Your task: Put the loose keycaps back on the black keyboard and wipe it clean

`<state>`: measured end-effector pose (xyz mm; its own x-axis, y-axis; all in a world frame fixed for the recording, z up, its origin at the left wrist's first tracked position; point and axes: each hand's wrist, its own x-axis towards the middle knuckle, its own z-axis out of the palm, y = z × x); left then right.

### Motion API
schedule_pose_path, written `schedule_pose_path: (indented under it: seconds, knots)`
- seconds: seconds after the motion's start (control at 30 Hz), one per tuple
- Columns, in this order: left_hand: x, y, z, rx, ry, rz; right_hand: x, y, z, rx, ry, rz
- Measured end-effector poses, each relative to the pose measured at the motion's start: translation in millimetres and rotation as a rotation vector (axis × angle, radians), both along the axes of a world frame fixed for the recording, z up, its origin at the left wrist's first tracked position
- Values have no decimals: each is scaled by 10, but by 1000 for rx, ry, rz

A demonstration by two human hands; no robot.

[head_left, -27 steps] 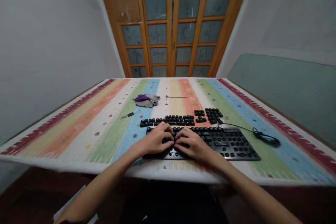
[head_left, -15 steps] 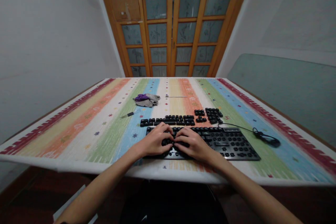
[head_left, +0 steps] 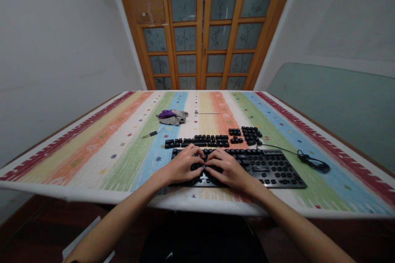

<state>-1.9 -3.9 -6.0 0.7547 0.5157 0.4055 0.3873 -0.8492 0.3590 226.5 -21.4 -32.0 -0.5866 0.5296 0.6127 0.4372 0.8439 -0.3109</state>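
A black keyboard (head_left: 282, 169) lies near the table's front edge, bare of keycaps over its right part and along its front. My left hand (head_left: 185, 164) rests on its left half, fingers curled. Facing it, my right hand (head_left: 228, 167) bends over the same spot, and the thumbs and fingertips of both hands nearly meet. Whatever they pinch there is too small and hidden to make out. Loose keycaps (head_left: 212, 141) stand in rows just behind the keyboard, with further groups of number-pad keycaps (head_left: 251, 134) to the right.
A wire keycap puller (head_left: 153, 133) with a dark handle lies on the left. Beyond it is a crumpled grey and purple cloth (head_left: 173, 116). A thin rod-like tool (head_left: 208, 113) lies farther back. The coiled cable (head_left: 313, 162) sits on the striped tablecloth (head_left: 92, 156) at right.
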Motion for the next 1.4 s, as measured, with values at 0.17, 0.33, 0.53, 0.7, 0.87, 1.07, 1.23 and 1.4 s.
schedule_pose_path:
  seconds: [0.17,0.33,0.53,0.7,0.87,1.07,1.23,1.4]
  knots:
    - [-5,-5,-4,-19,-12,0,-3,-5,5,8,10,-7]
    - [-13,-7,-16,-28,-18,-1,-6,-7,13,14,18,7]
    - [-8,-17,-23,-35,-10,1,-4,1,-11,9,13,7]
    - [-6,-7,-36,-43,-26,2,-3,-3,-20,-19,6,5]
    - [-7,3,-61,-57,-50,9,-7,3,-17,-32,10,2]
    - [-11,11,-80,-66,-62,16,9,29,23,-83,-23,4]
    - [-9,-4,-79,-37,-41,-7,-3,32,45,-70,-78,36]
    - [4,-20,-71,-15,-30,6,-27,45,73,-119,-80,7]
